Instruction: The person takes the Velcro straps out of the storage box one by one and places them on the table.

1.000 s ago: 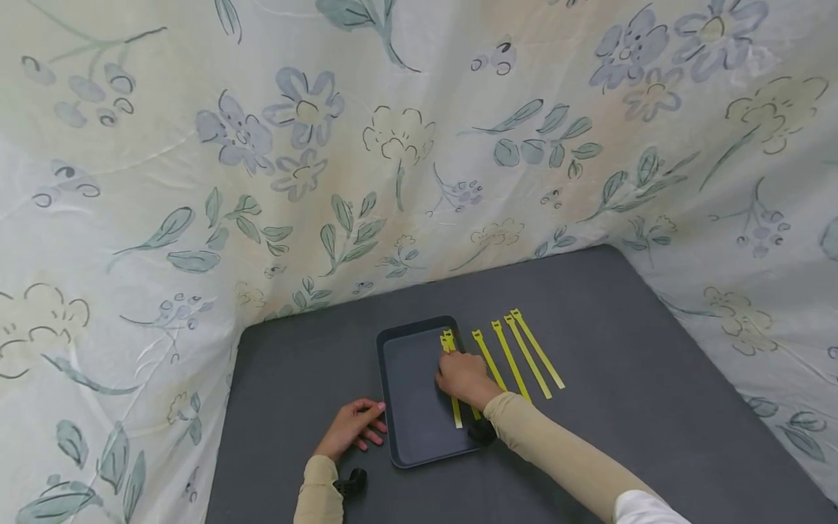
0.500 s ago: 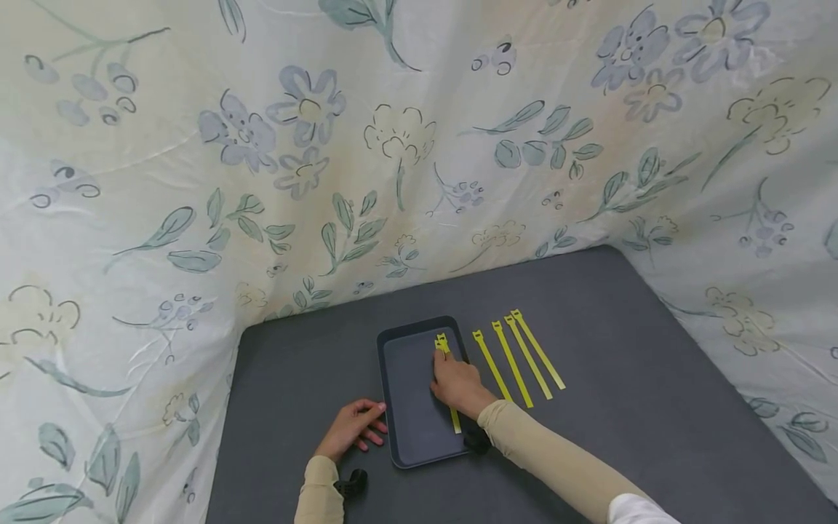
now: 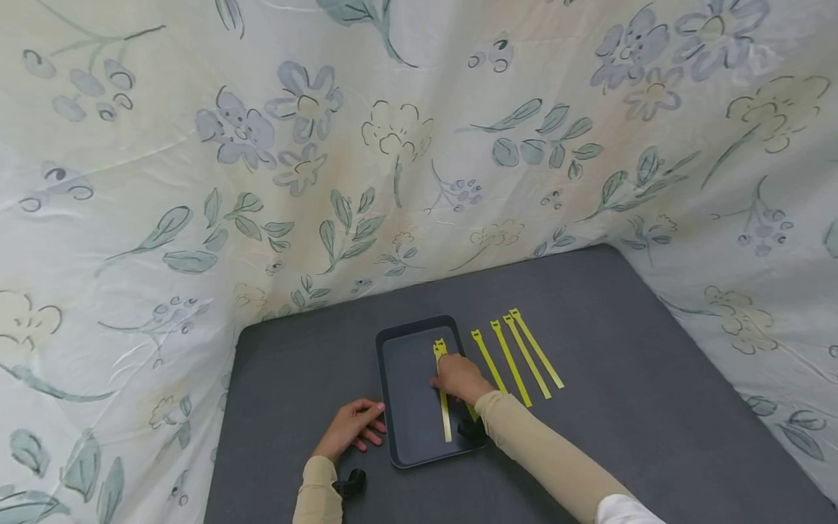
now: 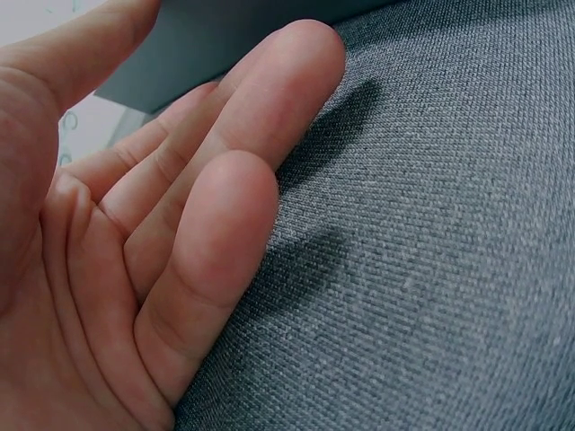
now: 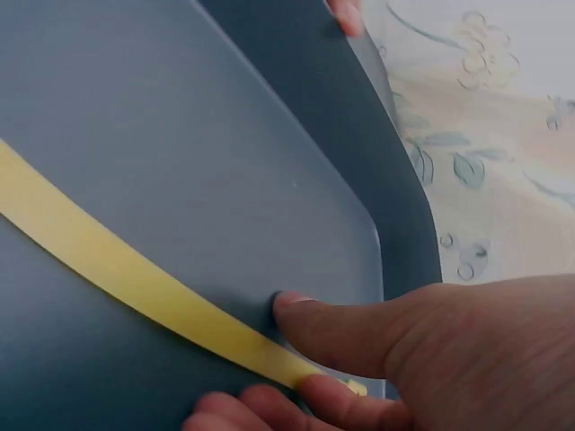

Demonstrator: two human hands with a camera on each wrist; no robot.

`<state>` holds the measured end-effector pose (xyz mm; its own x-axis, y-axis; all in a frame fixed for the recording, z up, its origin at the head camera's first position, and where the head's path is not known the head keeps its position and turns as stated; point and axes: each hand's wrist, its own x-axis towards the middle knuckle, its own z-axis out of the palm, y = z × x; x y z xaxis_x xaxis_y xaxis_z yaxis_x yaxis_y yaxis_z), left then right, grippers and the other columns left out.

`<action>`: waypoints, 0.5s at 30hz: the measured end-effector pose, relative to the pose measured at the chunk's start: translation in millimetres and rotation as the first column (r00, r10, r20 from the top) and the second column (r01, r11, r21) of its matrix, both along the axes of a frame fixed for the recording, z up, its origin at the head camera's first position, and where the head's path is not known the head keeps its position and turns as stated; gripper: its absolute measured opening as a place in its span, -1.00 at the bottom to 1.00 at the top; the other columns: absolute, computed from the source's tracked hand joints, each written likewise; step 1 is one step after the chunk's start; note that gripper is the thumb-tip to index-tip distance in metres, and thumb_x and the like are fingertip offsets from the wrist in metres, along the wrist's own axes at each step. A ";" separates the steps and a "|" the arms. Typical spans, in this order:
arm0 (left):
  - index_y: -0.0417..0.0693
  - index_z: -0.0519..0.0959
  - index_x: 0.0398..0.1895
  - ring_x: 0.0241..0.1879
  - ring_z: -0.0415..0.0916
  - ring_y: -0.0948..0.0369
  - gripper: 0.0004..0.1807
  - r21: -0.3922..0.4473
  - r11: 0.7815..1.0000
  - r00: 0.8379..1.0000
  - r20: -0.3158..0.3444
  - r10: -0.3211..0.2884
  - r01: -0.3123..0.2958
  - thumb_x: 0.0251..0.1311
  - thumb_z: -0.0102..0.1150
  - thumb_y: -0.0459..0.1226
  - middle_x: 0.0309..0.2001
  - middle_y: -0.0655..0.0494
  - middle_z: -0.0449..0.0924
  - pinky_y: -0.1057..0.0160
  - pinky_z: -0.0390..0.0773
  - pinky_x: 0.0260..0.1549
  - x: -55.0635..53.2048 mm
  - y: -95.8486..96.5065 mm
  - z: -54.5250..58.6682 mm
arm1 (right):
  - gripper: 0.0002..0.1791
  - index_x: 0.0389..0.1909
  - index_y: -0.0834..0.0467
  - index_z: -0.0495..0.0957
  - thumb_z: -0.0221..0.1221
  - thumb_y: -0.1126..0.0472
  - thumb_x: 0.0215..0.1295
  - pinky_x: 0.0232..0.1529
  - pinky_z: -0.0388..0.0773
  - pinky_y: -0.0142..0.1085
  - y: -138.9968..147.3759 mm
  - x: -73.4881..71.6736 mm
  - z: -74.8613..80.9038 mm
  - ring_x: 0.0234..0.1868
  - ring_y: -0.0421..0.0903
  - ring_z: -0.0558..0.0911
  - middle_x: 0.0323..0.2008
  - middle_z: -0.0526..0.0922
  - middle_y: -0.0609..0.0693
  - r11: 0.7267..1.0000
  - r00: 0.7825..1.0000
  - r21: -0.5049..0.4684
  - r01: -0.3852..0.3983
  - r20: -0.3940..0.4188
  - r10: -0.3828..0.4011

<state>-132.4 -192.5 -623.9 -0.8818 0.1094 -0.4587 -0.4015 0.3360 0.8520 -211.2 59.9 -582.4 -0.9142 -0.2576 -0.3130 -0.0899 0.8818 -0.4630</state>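
Observation:
My right hand (image 3: 458,377) is low over the right part of a dark grey tray (image 3: 402,463). Under its fingers lies a yellow hook-and-loop cable tie (image 3: 446,422), with slotted heads of two ties close together at its far end. In the right wrist view the thumb (image 5: 310,323) stands apart from the tie (image 5: 153,292), while the index fingertip touches it near the head. Part of another yellow tie (image 3: 471,413) shows beneath the right wrist. My left hand (image 3: 354,426) rests beside the tray, fingers relaxed, one fingertip at its left rim; the left wrist view shows its palm (image 4: 90,260) holding nothing.
Several more yellow ties (image 3: 513,364) lie side by side on the dark grey table (image 3: 622,422), right of the tray. A floral cloth (image 3: 406,182) hangs behind the table and along its sides. Each wrist carries a small black camera.
My right hand has shifted the yellow tie leftward and slightly nearer within the tray, and its thumb now sticks out to the left. The left hand has stayed at the tray's rim.

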 end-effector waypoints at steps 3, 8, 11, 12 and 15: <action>-0.20 0.57 0.11 -0.49 0.73 0.21 -0.39 0.000 1.000 1.000 0.000 0.002 -0.002 0.35 0.19 0.15 -0.34 0.08 0.79 0.25 0.54 -0.63 0.8 0.1 -1.0 | -0.71 -0.37 0.34 0.67 0.38 0.14 0.29 -0.72 0.47 -0.29 1.6 -3.9 2.1 -0.74 -0.03 0.65 -0.75 0.61 0.07 0.998 0.997 -0.048 0.026 0.069 -0.023; -0.20 0.57 0.13 -0.50 0.72 0.21 -0.39 -0.001 1.000 1.000 -0.004 -0.004 0.004 0.36 0.18 0.15 -0.34 0.08 0.78 0.25 0.54 -0.63 1.4 0.2 -2.2 | -0.06 0.49 0.44 0.09 0.39 0.16 0.28 -0.73 0.51 -0.29 2.4 -6.7 3.9 -0.70 -0.01 0.69 -0.68 0.65 0.09 0.996 0.991 -0.062 0.070 0.118 -0.062; -0.20 0.57 0.13 -0.49 0.73 0.21 -0.39 -0.003 1.000 1.000 -0.001 -0.003 0.003 0.36 0.18 0.15 -0.34 0.08 0.79 0.25 0.54 -0.62 1.1 0.5 -2.6 | -0.07 0.54 0.32 0.03 0.36 0.19 0.31 -0.73 0.52 -0.29 2.8 -7.9 2.0 -0.67 0.00 0.70 -0.66 0.63 0.09 0.995 0.990 -0.072 0.071 0.131 -0.061; -0.20 0.57 0.12 -0.49 0.73 0.21 -0.39 -0.005 1.000 1.000 0.001 -0.002 0.002 0.36 0.18 0.16 -0.34 0.08 0.79 0.25 0.54 -0.62 1.0 0.5 -2.6 | -0.12 0.53 0.27 0.08 0.35 0.22 0.32 -0.73 0.52 -0.28 3.1 -8.2 1.4 -0.67 0.01 0.70 -0.65 0.62 0.09 0.994 0.990 -0.082 0.069 0.132 -0.058; -0.20 0.57 0.11 -0.49 0.73 0.21 -0.38 -0.006 1.000 1.000 0.005 0.002 -0.002 0.35 0.18 0.17 -0.34 0.08 0.79 0.25 0.54 -0.62 0.3 0.8 -2.9 | -0.20 0.53 0.13 0.14 0.31 0.27 0.35 -0.71 0.54 -0.26 4.2 -8.8 1.1 -0.66 0.02 0.70 -0.63 0.61 0.09 0.992 0.990 -0.110 0.053 0.139 -0.037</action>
<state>-132.1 -191.6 -626.8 -0.8795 0.1050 -0.4641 -0.4066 0.3407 0.8477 -220.0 64.1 -581.3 -0.8766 -0.2578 -0.4063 0.0195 0.8246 -0.5654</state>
